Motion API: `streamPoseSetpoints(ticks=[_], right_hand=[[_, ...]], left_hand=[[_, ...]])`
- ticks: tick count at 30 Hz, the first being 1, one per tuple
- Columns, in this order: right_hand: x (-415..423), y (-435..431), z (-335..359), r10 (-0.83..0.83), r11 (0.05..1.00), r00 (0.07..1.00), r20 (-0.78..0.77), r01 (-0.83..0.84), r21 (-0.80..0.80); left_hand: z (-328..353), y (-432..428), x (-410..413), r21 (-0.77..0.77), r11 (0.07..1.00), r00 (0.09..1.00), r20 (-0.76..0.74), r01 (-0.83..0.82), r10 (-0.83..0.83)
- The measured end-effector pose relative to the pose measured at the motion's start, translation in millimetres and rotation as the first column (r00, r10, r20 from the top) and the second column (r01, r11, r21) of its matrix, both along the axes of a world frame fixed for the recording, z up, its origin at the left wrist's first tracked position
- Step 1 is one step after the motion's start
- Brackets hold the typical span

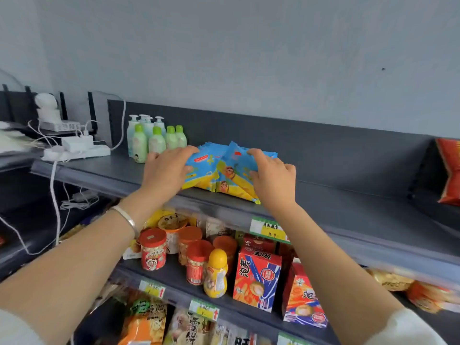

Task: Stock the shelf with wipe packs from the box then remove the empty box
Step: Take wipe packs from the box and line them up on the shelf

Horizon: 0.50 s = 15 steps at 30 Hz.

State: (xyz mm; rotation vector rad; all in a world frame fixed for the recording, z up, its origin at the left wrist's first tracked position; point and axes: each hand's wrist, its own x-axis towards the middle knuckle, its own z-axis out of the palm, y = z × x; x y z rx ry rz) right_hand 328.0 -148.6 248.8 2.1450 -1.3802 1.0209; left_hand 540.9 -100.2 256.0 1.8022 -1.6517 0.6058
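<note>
Wipe packs (pixel 224 170) sit as a tilted, fanned bunch on the top shelf (pixel 348 195). Their lower corners are right at the front lip.

- Left hand (pixel 166 170) holds the left end of the bunch, fingers curled over the top and thumb on the front face. It has a bracelet (pixel 125 216) on the wrist.
- Right hand (pixel 273 178) pinches the right end, index finger on top and thumb on the front, other fingers curled in.

Edges and room:
- Back panel (pixel 323 145) runs behind the bunch, with shelf board showing between the two.
- To the right, shelf board runs on to a red snack bag (pixel 450 170), well apart from the packs.
- To the left it is tight: lotion bottles (pixel 154 138) stand just beside the left hand's fingers, towards the back.
- Price tag (pixel 268 229) is on the front rail, under the right wrist.

Further left:
- Power strip (pixel 77 151) sits at the shelf end with plugs in it, and a white cable (pixel 53 190) hangs off the front.
- White camera (pixel 47 105) and router (pixel 59 124) sit behind it.

Under the forearms, on the lower shelf (pixel 174 275):
- Red-lidded jars (pixel 153 250).
- Yellow bottle (pixel 216 275).
- Red snack boxes (pixel 257 280), which stand up close to the underside of the top shelf.
</note>
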Motion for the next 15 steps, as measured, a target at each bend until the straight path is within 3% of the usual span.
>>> streamPoseSetpoints(ticks=[5, 9, 12, 15], right_hand=[[26.5, -47.7, -2.0, -0.022, 0.995, 0.961, -0.277, 0.047, 0.084], [39.2, -62.2, -13.3, -0.067, 0.996, 0.944, -0.324, 0.083, 0.036], [38.3, -69.7, -20.2, -0.115, 0.992, 0.937, -0.331, 0.089, -0.093], [34.0, -69.6, -18.7, -0.095, 0.995, 0.929, -0.357, 0.081, -0.054]], left_hand=[[4.4, -46.4, 24.5, 0.132, 0.990, 0.995, 0.080, 0.051, -0.062], [-5.2, -77.1, 30.8, 0.244, 0.967, 0.985, 0.135, 0.070, -0.105], [-12.1, -100.5, 31.7, 0.300, 0.947, 0.978, 0.129, 0.118, -0.162], [-17.0, -114.4, 36.2, 0.284, 0.933, 0.955, 0.135, 0.219, -0.265]])
